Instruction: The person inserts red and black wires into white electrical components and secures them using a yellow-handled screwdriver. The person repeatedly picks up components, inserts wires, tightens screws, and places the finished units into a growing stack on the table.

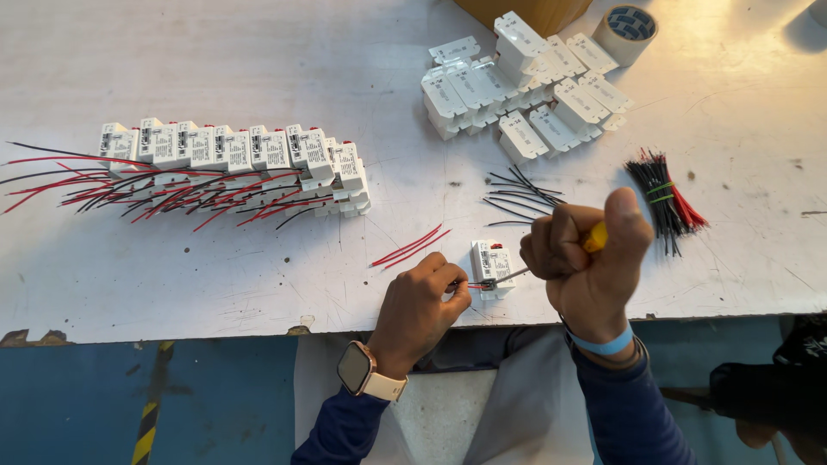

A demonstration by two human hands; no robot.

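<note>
Scratched white tabletop (258, 284), blue floor below. Lower centre: left hand (419, 307) pinching a red wire at one small white module (492, 263); right hand (586, 258) fisted round a yellow-handled screwdriver (594, 238), tip at the terminal. Best done with wire seated, blade square. About nine wired modules (250, 159) left, roughly a dozen bare modules (525, 82) upper right, one tape roll (626, 33), one wire bundle (663, 198).

White module (492, 262), yellow screwdriver handle (594, 238).

Wired modules (233, 164) lie left of unwired modules (525, 86).
</note>
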